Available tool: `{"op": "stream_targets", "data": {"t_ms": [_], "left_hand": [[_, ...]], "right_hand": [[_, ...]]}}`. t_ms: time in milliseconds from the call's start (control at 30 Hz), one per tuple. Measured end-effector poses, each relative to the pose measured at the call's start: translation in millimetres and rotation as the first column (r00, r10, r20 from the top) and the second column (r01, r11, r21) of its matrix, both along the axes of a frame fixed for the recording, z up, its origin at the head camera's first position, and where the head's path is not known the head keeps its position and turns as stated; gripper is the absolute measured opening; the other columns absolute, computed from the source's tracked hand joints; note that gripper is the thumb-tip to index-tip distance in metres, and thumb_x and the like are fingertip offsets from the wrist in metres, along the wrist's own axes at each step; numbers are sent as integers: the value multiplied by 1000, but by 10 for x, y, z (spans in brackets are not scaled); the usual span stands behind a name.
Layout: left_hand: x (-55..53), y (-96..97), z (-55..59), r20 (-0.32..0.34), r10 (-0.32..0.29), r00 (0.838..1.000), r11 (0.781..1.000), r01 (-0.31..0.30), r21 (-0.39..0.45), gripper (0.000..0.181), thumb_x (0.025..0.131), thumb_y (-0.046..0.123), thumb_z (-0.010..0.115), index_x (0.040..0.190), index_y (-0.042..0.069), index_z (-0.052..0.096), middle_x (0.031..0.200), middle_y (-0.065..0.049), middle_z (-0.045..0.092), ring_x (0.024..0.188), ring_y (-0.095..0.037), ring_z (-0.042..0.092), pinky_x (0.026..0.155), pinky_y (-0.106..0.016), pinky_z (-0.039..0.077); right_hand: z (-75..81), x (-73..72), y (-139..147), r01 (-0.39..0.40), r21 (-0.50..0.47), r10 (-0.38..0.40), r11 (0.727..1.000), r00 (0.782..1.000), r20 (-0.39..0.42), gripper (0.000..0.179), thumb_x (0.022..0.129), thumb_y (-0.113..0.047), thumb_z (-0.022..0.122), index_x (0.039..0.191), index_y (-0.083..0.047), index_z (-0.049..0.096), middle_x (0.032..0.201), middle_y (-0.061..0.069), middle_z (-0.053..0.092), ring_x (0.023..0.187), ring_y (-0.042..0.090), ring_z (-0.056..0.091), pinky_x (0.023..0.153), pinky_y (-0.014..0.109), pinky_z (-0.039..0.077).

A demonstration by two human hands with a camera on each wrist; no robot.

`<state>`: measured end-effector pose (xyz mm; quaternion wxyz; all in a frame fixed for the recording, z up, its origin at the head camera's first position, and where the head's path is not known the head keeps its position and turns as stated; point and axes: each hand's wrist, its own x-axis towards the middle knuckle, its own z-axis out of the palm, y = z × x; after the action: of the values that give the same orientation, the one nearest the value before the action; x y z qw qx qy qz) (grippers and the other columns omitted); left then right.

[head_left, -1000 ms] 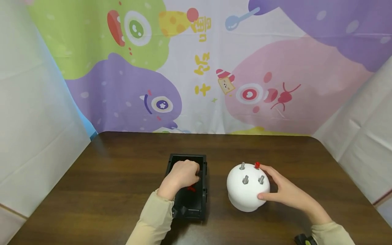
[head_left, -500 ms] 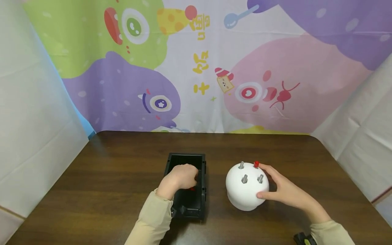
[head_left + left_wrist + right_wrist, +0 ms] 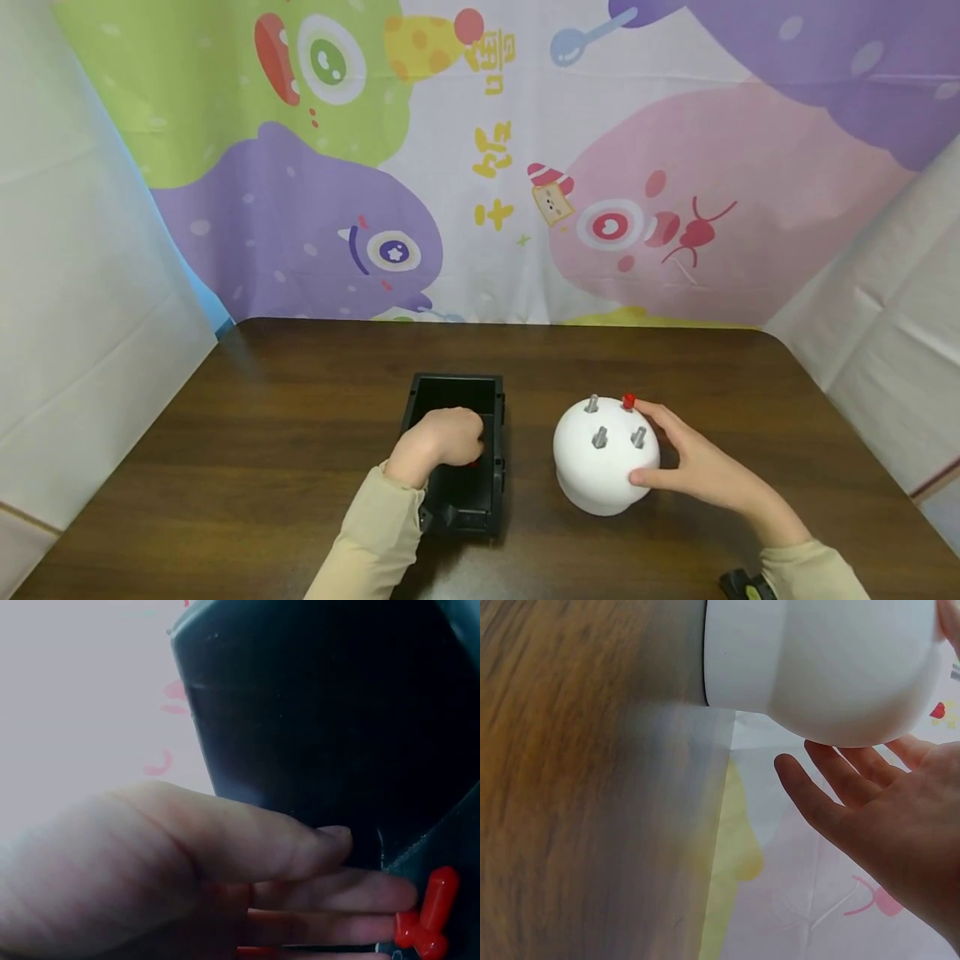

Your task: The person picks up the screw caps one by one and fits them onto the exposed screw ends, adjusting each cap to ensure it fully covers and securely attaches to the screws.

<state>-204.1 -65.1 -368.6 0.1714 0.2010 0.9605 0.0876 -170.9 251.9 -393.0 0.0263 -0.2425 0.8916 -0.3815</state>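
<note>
My left hand (image 3: pixel 438 442) reaches down into a black plastic bin (image 3: pixel 499 500). Seen from the left wrist, its fingers are extended and the fingertips lie right at small red rubber caps (image 3: pixel 439 907) on the bin floor; the thumb stays apart from them. A white rounded body (image 3: pixel 600 479) on a narrower base stands to the right of the bin. Three bare metal bolts (image 3: pixel 600 438) stick up from its top, and a red cap (image 3: pixel 628 402) covers another. My right hand (image 3: pixel 708 471) holds the body's right side between thumb and curved fingers, index fingertip beside the capped bolt.
Bin and white body stand on a dark brown wooden table (image 3: pixel 300 417), a gap between them. A printed cartoon curtain (image 3: pixel 495 275) hangs behind the far edge; white drapes (image 3: pixel 97 275) flank both sides. A black device (image 3: pixel 746 585) sits at the right wrist.
The left hand has moved slightly down and toward me inside the bin, now covering most of the red caps in the head view. The right hand and white body hold still.
</note>
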Motion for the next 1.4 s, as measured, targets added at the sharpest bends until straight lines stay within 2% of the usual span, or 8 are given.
{"op": "stream_targets", "data": {"t_ms": [233,433,633,767,933,1133,1300,1400], "left_hand": [[-14,3,-4,11,7,1000,1000,-7,-18,26,90,15,51,64,12,53,62,-1,46,54,-14,42,54,-27,35],[-6,-17,12,-18,22,1000,1000,-22,11,26,89,18,54,64,12,54,60,0,46,53,-13,43,52,-27,36],[15,-47,73,-35,26,999,999,-24,42,26,86,23,60,63,11,58,57,0,46,51,-13,42,49,-25,33],[24,-59,95,-40,24,999,997,-21,71,20,85,23,63,70,10,62,59,1,49,51,-12,44,49,-25,35],[15,-69,89,-84,15,996,995,-6,104,13,82,20,66,75,9,65,62,1,53,52,-11,47,50,-25,38],[-7,-77,84,-163,-1,987,992,21,126,12,76,14,71,68,12,62,66,3,57,56,-11,50,54,-27,43],[-5,-82,102,-226,-4,974,990,36,136,17,76,2,67,65,13,59,67,3,56,58,-10,50,55,-27,44],[7,-84,122,-238,3,971,988,34,152,19,76,-2,62,65,13,57,66,2,54,57,-11,47,54,-26,42]], "right_hand": [[-3,-5,4,3,-4,-3,1000,1000,15,81,73,-29,75,138,-13,29,135,13,38,118,35,43,88,57,37],[-15,-8,12,9,-4,-9,1000,1000,17,82,73,-30,75,138,-14,29,135,13,38,118,34,42,88,57,37],[-24,-9,15,11,6,-11,1000,1000,17,81,74,-30,75,138,-13,28,134,13,38,117,35,42,87,57,38],[-11,-2,9,9,2,-9,1000,1000,20,81,74,-30,75,138,-14,28,134,12,38,117,34,43,87,56,38],[-5,5,4,6,-7,-5,1000,1000,22,81,74,-29,75,138,-13,28,134,13,38,117,34,43,87,57,38],[0,10,-2,5,4,-5,1000,1000,5,81,73,-30,75,138,-14,29,134,11,39,115,30,44,88,53,39],[2,9,-2,7,2,-7,1000,1000,0,81,73,-30,75,138,-14,30,133,10,40,115,29,44,88,53,39],[-5,3,1,5,-4,-5,1000,1000,6,80,73,-29,75,138,-14,29,133,11,40,115,31,44,87,55,38]]}}
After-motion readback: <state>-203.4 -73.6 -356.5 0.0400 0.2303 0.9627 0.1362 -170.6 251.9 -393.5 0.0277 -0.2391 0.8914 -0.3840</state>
